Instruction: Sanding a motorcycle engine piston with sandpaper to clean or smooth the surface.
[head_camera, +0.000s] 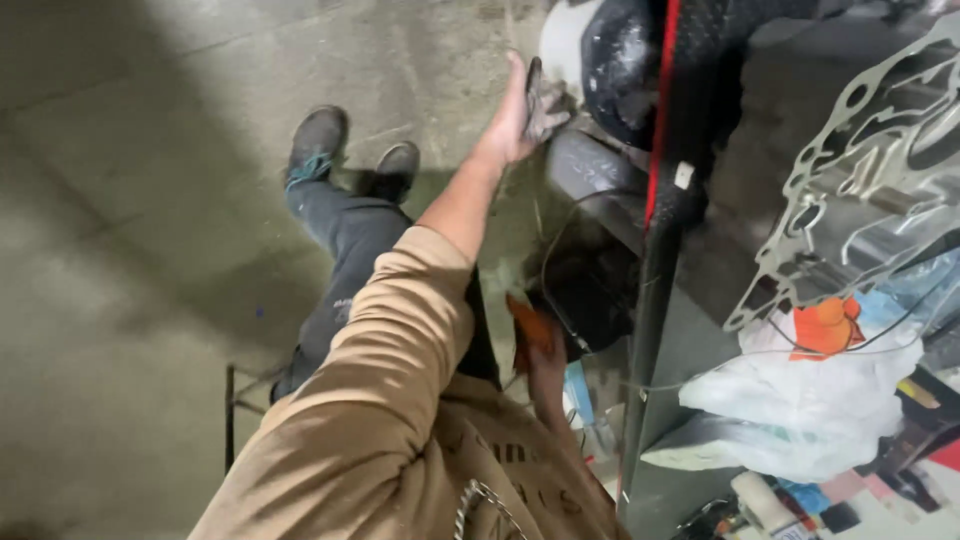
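A bare concrete floor fills the head view, with the person seated on a low stool, legs stretched out, beside a machine with a black, red-edged body panel and a metal gasket hung nearby. The left hand reaches far forward, its fingers pressed around a small dark grey rag-like piece against the machine's scuffed black cover, seemingly to wipe or brace it. The right hand, low near the lap, closes on an orange object; its exact grip cannot be told.
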